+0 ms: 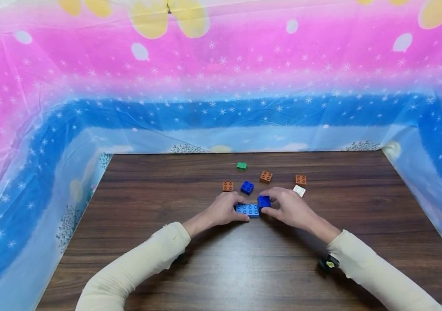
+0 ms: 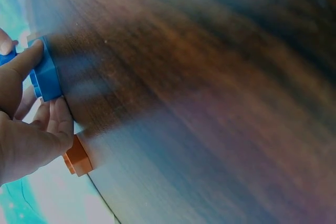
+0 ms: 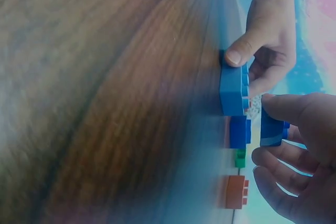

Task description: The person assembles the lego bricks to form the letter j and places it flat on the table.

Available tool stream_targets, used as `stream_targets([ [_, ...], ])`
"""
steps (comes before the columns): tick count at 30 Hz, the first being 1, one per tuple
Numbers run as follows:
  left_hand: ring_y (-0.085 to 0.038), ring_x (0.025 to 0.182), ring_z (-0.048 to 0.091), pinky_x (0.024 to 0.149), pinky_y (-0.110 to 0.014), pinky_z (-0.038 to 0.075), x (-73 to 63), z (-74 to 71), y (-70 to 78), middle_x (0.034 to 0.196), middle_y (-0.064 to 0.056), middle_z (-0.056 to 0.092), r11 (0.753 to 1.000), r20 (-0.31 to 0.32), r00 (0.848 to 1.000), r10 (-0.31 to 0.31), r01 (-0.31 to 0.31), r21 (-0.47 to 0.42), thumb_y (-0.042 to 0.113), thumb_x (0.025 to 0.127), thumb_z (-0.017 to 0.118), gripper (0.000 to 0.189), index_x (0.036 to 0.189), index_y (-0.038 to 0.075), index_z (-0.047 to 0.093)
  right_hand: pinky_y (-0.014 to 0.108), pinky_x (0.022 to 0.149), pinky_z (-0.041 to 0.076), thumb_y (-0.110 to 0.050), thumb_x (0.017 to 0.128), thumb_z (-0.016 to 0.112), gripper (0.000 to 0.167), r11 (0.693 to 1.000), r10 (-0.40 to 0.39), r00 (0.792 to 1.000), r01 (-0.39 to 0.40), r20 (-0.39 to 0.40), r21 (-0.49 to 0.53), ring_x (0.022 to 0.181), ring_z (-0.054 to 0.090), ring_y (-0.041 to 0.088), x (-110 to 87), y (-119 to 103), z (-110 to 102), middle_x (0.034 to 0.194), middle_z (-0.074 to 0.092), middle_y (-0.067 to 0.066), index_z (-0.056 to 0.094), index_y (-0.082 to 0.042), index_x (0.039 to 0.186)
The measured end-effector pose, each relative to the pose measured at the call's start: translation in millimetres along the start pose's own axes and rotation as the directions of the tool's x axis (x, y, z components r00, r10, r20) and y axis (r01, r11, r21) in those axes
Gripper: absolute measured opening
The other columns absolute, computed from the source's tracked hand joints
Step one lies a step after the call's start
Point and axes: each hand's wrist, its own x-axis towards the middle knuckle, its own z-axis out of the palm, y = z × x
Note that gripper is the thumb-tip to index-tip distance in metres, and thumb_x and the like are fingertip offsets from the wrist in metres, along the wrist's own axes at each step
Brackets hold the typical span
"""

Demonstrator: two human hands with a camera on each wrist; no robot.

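Observation:
My left hand [image 1: 225, 209] grips a long light-blue toy brick [image 1: 248, 210] lying studs up on the table, its thumb along the near side. Between thumb and fingers, my right hand [image 1: 291, 208] pinches a square dark-blue brick [image 1: 264, 201] at the right end of the light-blue one. In the right wrist view this dark-blue brick [image 3: 272, 125] appears raised off the table, apart from the light-blue brick [image 3: 232, 90]. A second dark-blue brick [image 1: 247, 187] sits just behind the hands.
Beyond the hands lie orange bricks at left [image 1: 227, 186], middle [image 1: 266, 176] and right [image 1: 300, 179], a green brick [image 1: 242, 166] and a white brick [image 1: 299, 191]. A patterned cloth [image 1: 221, 112] borders the brown wooden table [image 1: 147, 181] at its back and sides.

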Motion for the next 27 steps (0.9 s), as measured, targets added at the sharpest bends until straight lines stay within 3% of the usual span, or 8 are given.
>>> stream_targets([
  [11,-0.013,0.083,0.057,0.069,-0.025,0.041,-0.8,-1.2,0.7,0.104,-0.004,0.072,1.000,-0.001,1.000,0.016,-0.016,-0.006,0.029,0.086,0.085,0.043,0.122,0.009,0.075,0.032,0.075,0.058,-0.028,0.090,0.081,0.042,1.000,-0.029,0.999,0.029,-0.030,-0.010,0.093,0.070,0.013,-1.3,-5,10,0.112,0.072,0.003,0.071,-0.008,0.126],
  [27,-0.013,0.085,0.058,0.069,-0.024,0.042,-0.1,0.1,-0.5,0.105,-0.003,0.072,1.000,0.011,1.000,-0.011,0.012,-0.029,0.029,0.086,0.085,0.045,0.126,0.010,0.074,0.028,0.070,0.052,-0.028,0.090,0.081,0.042,0.999,-0.048,0.999,0.048,-0.017,-0.023,0.087,0.065,0.009,0.3,-5,14,0.109,0.072,0.002,0.071,-0.009,0.126],
])
